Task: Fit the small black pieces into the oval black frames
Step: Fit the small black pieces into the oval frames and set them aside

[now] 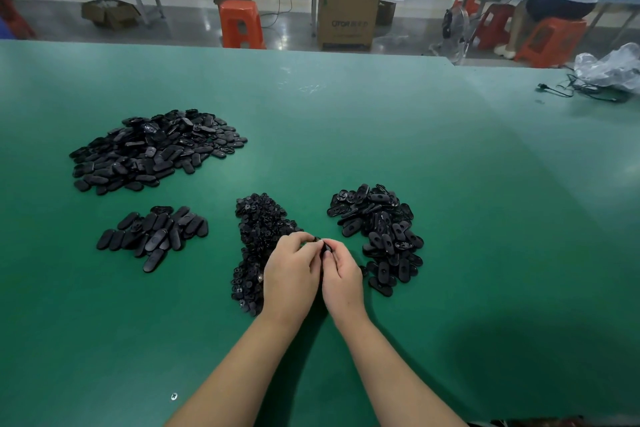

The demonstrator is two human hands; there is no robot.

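Observation:
My left hand (292, 270) and my right hand (341, 270) meet just above the green table (450, 184), fingers curled. Between their fingertips sits a black oval frame (325, 248), mostly hidden; my right hand pinches it. My left fingertips pinch something small and black at its edge, too hidden to name surely. A heap of small black pieces (258, 239) lies under and left of my left hand. A heap of oval frames with open centres (379, 236) lies to the right of my right hand.
A large heap of oval parts (156, 149) sits at the far left, a smaller group (156, 234) nearer. A plastic bag and cable (606, 76) lie at the far right edge. Orange stools, boxes and a seated person are beyond the table.

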